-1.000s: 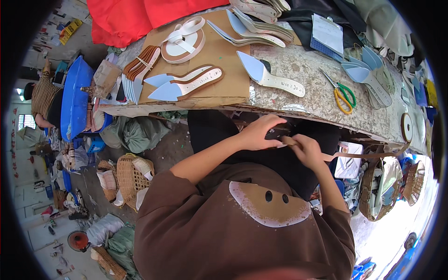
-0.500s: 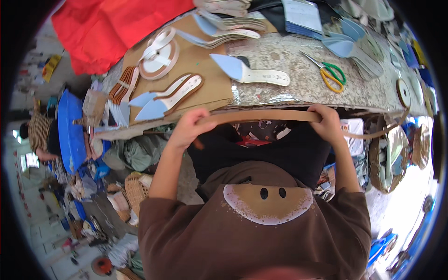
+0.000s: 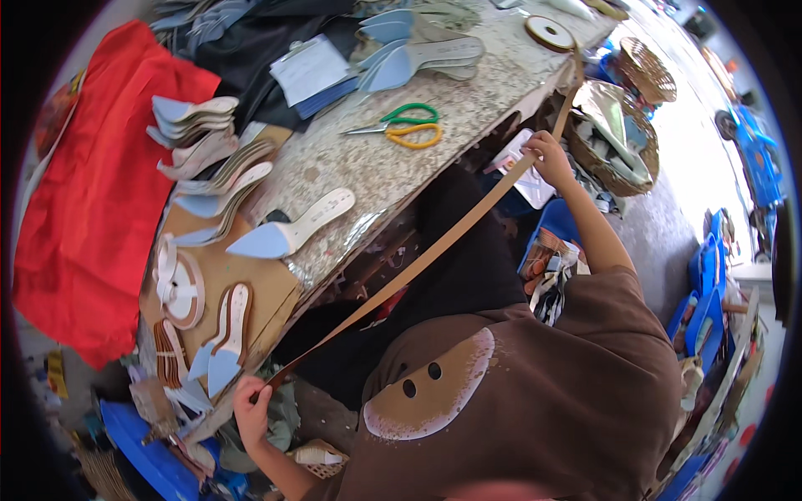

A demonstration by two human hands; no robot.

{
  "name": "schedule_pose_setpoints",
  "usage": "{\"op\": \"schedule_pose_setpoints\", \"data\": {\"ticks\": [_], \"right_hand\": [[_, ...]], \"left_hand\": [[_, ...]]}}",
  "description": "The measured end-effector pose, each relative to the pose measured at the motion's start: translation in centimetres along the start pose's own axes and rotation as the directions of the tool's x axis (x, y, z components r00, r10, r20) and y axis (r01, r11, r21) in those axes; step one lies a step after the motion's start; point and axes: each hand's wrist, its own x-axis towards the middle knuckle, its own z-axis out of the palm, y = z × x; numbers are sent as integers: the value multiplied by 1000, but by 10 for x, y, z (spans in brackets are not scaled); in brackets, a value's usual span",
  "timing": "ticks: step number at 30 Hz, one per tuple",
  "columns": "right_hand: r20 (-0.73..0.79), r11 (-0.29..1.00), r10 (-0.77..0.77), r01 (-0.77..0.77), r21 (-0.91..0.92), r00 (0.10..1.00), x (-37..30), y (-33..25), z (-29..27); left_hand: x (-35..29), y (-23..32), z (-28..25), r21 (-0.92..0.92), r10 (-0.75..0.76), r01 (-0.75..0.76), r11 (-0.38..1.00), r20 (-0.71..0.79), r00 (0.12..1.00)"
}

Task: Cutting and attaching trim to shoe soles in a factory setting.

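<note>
1. Between the person's two hands, over the dark-trousered lap, a long tan strip [image 3: 443, 242] stretches slantwise, looking nearly straight from where I stand.
2. Left hand [image 3: 252, 411]: fingers pinched on the strip's darker lower stretch; whether that is its very end, I can't tell.
3. Right hand [image 3: 551, 159]: thumb and fingers gripping the strip higher up; beyond it, the strip runs up to a round reel [image 3: 550, 33] at the table's far edge.
4. Handling it well, I'd judge, means an even, gentle pull, the strip flat and untwisted, and clear of the worn table [image 3: 468, 96] edge and the wicker basket [image 3: 614, 182] just beside its upper stretch.
5. Scissors [image 3: 389, 127] with green and yellow handles lie on the tabletop, apart from both hands.
</note>
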Motion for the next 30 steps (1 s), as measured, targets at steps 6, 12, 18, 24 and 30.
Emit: {"op": "schedule_pose_setpoints", "data": {"ticks": [6, 12, 18, 24, 30], "right_hand": [[234, 802, 479, -530, 276, 846, -18, 26, -27], [623, 894, 445, -276, -354, 643, -13, 49, -36], [488, 879, -203, -62, 474, 849, 23, -181, -8], [618, 821, -528, 164, 546, 583, -2, -368, 102], [667, 539, -306, -454, 710, 680, -6, -358, 115]], "left_hand": [[-23, -46, -19, -229, -446, 456, 860, 96, 890], [-45, -60, -27, -275, -501, 536, 798, 192, 844], [26, 33, 33, -351, -281, 372, 859, 284, 917], [114, 89, 113, -421, -69, 212, 882, 330, 941], [117, 94, 98, -633, -202, -195, 749, -498, 843]]}}
